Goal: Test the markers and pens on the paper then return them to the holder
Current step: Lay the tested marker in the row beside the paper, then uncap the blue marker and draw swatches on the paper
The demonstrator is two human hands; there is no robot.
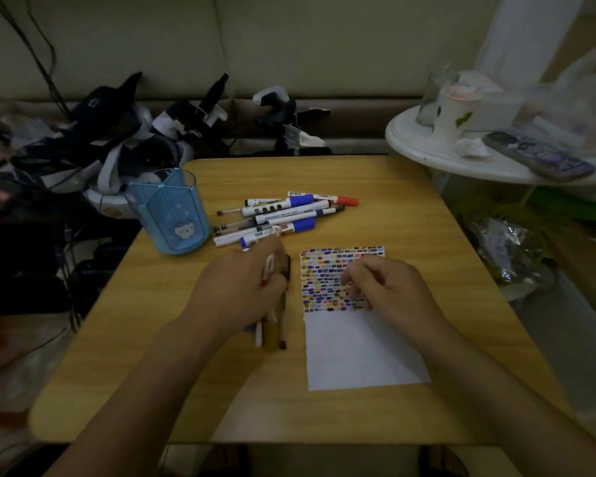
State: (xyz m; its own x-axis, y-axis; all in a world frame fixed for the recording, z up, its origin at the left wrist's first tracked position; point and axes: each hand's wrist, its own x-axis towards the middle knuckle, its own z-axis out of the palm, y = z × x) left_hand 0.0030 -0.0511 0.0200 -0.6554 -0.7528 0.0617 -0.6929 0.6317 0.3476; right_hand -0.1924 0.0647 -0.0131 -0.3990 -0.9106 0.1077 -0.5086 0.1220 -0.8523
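A white paper (pixel 358 349) lies on the wooden table (pixel 444 235); its upper half is covered in small coloured test marks. My left hand (pixel 236 290) grips a bundle of several pens and markers (pixel 272 333), held upright-ish beside the paper's left edge. My right hand (pixel 386 287) rests on the marked part of the paper with fingers loosely curled, holding nothing that I can see. A loose pile of markers and pens (pixel 286 213) lies behind the paper. The blue transparent holder (pixel 169 211) stands at the table's back left, empty as far as I can see.
A white round side table (pixel 427 146) at the right carries a paper cup (pixel 456 111), a glass, crumpled tissue and a remote control (pixel 537 156). Dark bags, straps and black-and-white devices are heaped behind and left of the table.
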